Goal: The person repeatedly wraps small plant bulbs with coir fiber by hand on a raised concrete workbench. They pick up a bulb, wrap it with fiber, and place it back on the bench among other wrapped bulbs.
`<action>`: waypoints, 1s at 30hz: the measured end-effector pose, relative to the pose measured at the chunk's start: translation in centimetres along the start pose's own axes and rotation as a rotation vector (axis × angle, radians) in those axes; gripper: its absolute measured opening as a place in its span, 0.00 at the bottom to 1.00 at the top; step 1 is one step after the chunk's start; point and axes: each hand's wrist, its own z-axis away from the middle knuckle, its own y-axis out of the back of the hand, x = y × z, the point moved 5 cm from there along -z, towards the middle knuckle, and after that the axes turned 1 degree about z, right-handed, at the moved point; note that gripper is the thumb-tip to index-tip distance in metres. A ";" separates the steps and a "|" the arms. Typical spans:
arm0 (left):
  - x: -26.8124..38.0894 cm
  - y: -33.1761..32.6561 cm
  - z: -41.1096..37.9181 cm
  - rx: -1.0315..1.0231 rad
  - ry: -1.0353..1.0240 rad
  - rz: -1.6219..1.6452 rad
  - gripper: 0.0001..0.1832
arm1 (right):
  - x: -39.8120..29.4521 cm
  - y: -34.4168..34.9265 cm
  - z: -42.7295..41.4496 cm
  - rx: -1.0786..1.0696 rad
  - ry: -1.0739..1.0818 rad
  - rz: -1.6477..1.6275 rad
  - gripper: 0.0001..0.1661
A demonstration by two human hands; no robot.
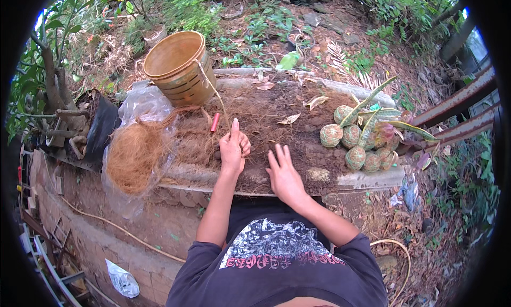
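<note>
My left hand is raised with curled fingers and the thumb pointing up, over the near middle of a soil-covered slab. The bucket's rope handle runs down to the thumb; whether the fingers hold it or something small, I cannot tell. My right hand has its fingers spread, palm down, above dark soil, and no object shows in it. A red cylindrical piece lies just beyond my left hand. Loose brown fibre rests on clear plastic at the left. Several string-wrapped balls, some with long variegated leaves, are grouped at the right.
A tan plastic bucket stands at the slab's far left, tilted in view. Dry leaves and a stone lie on the soil. Rusty metal bars reach in from the right; a leafy woody plant is at the left.
</note>
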 end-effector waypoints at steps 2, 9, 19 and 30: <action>-0.4 -0.5 0.2 -0.036 0.008 0.009 0.28 | -0.2 -0.3 0.4 0.026 0.087 -0.011 0.26; -0.9 -2.0 0.3 -0.026 0.060 0.015 0.27 | -0.3 1.0 -0.2 -0.022 0.359 0.054 0.22; -0.8 -2.6 0.7 -0.039 0.100 -0.001 0.25 | 3.6 3.4 0.2 -0.047 0.359 -0.071 0.16; -2.3 -3.2 0.5 -0.199 0.165 0.109 0.32 | 4.3 2.6 1.8 0.012 0.187 -0.029 0.25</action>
